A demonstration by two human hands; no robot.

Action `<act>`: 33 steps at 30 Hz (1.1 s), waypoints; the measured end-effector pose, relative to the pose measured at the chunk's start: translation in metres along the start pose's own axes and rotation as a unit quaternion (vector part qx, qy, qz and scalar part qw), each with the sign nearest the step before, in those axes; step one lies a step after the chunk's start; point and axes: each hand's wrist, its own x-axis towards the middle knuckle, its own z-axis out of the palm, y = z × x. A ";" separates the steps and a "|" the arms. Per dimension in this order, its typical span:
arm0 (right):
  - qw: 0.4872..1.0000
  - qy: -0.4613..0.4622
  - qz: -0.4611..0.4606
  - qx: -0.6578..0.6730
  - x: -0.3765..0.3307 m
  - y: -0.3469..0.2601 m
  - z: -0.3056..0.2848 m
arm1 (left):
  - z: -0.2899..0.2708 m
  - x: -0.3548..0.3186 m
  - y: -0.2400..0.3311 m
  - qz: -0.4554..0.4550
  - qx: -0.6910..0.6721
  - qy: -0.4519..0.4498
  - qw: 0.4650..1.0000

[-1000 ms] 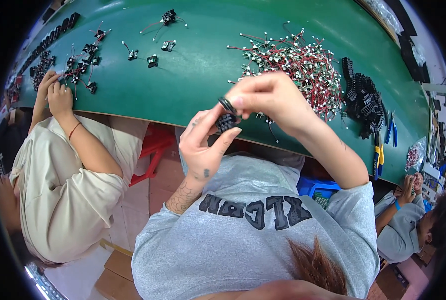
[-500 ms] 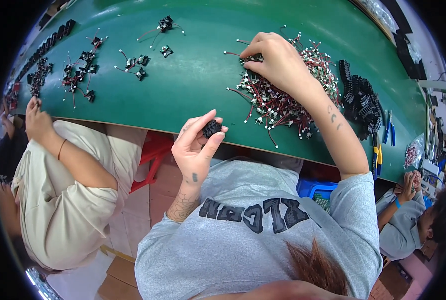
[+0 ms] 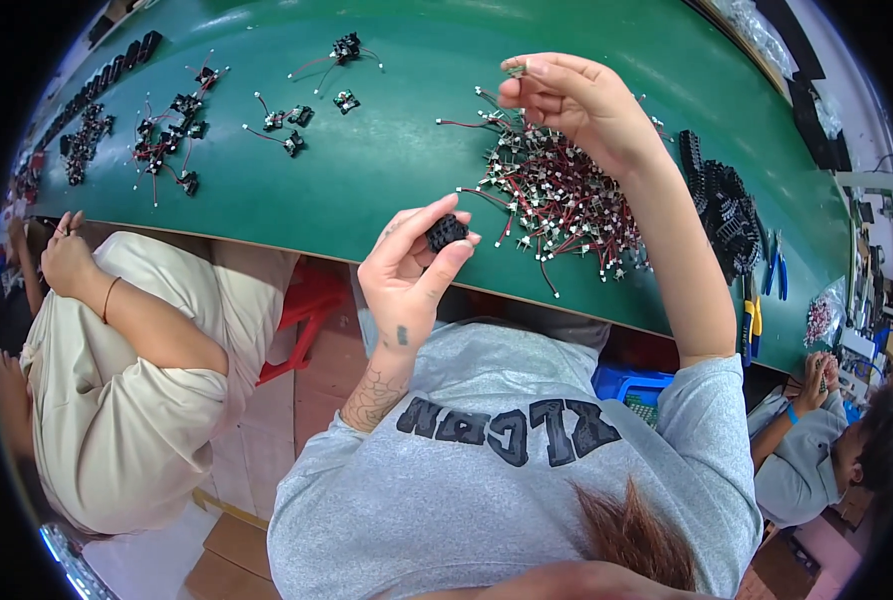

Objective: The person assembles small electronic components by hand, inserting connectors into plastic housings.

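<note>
Black part [image 3: 447, 233] in left fingers [image 3: 448, 266]; grey shirt [image 3: 506, 500] lettered black.

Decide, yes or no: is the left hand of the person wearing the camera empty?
No, the left hand holds a rounded black part between its thumb and fingers.

One head-worn fisheye looks down from close by at the green table [image 3: 396, 150]

Shows smooth gloss on green tabletop [image 3: 386, 140]; rough, plastic-like black on round part [image 3: 447, 233]; matt cloth on grey shirt [image 3: 366, 510]; appears smooth plastic on red stool [image 3: 313, 306].
</note>
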 end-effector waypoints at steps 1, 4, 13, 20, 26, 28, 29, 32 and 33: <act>0.998 -0.010 0.021 0.054 -0.002 -0.001 -0.001 | 0.003 0.002 0.000 -0.003 -0.010 0.004 1.000; 0.984 -0.033 0.064 0.163 -0.009 -0.004 0.000 | 0.007 0.007 0.002 -0.008 -0.031 0.014 0.999; 0.975 -0.074 0.166 0.125 -0.043 -0.012 0.020 | 0.012 0.025 -0.001 -0.032 -0.079 0.040 0.996; 0.995 -0.011 -0.004 -0.095 -0.054 -0.001 0.031 | 0.013 0.026 -0.005 -0.013 -0.092 0.020 0.995; 0.980 -0.030 -0.111 -0.164 -0.056 0.001 0.035 | 0.009 0.025 -0.006 -0.020 -0.088 0.002 0.996; 0.977 -0.028 -0.117 -0.176 -0.056 0.000 0.035 | 0.008 0.024 -0.006 -0.026 -0.085 0.001 0.996; 0.977 -0.028 -0.117 -0.176 -0.056 0.000 0.035 | 0.008 0.024 -0.006 -0.026 -0.086 0.001 0.996; 0.974 -0.025 -0.125 -0.185 -0.057 0.000 0.036 | 0.009 0.023 -0.006 -0.023 -0.090 0.007 0.996; 0.973 -0.023 -0.128 -0.188 -0.058 0.000 0.036 | 0.010 0.023 -0.006 -0.022 -0.091 0.008 0.996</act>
